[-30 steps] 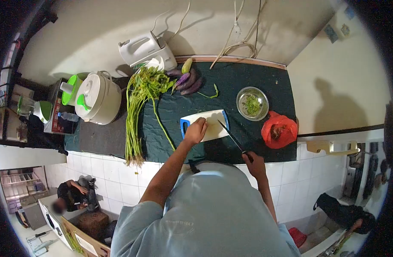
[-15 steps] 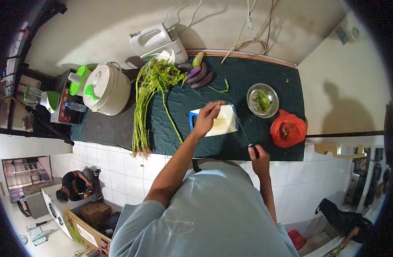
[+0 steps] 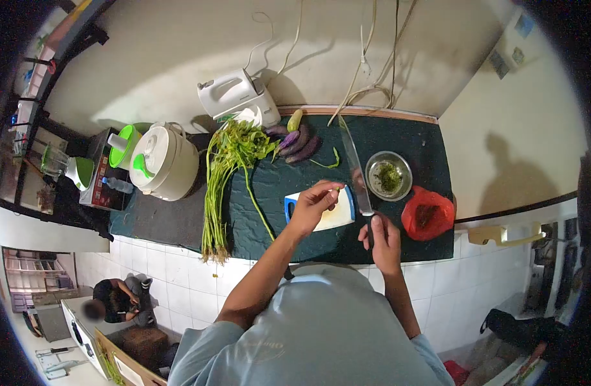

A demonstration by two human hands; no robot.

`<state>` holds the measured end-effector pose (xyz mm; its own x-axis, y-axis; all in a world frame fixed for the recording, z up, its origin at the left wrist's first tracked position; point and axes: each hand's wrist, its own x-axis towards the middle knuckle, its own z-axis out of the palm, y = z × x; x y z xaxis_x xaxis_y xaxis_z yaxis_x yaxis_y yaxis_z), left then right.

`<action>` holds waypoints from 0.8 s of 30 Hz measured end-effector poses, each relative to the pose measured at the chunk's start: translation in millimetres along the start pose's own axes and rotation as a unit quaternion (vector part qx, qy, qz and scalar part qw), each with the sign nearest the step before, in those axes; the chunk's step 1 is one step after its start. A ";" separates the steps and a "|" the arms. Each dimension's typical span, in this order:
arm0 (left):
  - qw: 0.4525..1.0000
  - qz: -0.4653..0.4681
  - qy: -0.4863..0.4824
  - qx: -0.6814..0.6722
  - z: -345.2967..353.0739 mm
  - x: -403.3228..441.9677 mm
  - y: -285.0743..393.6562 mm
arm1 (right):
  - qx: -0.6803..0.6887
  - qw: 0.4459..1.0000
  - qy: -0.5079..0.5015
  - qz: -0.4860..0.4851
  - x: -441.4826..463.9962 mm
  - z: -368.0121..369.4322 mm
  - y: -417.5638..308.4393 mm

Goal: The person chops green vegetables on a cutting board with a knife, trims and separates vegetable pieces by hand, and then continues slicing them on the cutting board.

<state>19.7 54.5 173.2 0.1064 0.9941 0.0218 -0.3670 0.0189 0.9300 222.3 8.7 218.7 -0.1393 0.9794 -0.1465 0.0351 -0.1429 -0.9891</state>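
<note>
My right hand [image 3: 382, 239] grips the dark handle of a large kitchen knife [image 3: 355, 161], its broad blade pointing up toward the wall. Over the white cutting board with blue edges [image 3: 334, 215], my left hand [image 3: 316, 204] pinches a small pale-green piece [image 3: 337, 188], too small to name exactly. Part of the board is hidden under that hand. To the right of the blade is a steel bowl [image 3: 408, 177] with chopped green bits [image 3: 389, 176] inside. Beside it sits an open red plastic bag [image 3: 437, 204] with dark contents that I cannot make out.
Leafy green stems [image 3: 218, 193] lie left of the board, with purple eggplants [image 3: 303, 150] behind them. A white hand mixer [image 3: 234, 96] stands by the wall, and a rice cooker [image 3: 163, 161] at the left. Another person [image 3: 118, 299] sits low at the far left.
My right hand has turned the knife so its broad side shows and the blade now points up toward the wall. My left hand keeps its pinch above the board.
</note>
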 end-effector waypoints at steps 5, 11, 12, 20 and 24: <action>1.000 -0.012 0.021 -0.007 -1.7 -4.9 6.7 | 0.062 0.998 -0.010 0.009 0.0 22.8 -35.6; 0.998 0.061 0.000 -0.007 6.8 -8.4 24.9 | 0.074 0.996 -0.040 0.000 -6.3 29.6 -48.7; 0.996 0.092 -0.017 -0.005 8.8 -7.7 28.2 | 0.073 0.997 -0.039 -0.003 -7.9 30.8 -51.2; 0.997 0.075 -0.008 -0.032 21.7 -11.6 44.8 | 0.090 0.995 -0.030 -0.030 -14.8 44.7 -69.1; 1.000 0.017 -0.016 0.019 17.7 -11.2 47.3 | 0.090 0.995 -0.020 -0.030 -13.9 44.0 -70.7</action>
<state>17.5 42.3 223.5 0.1243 0.9901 0.0644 -0.3353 -0.0191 0.9419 178.2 -1.1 290.0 -0.1745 0.9810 -0.0848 -0.1511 -0.1118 -0.9822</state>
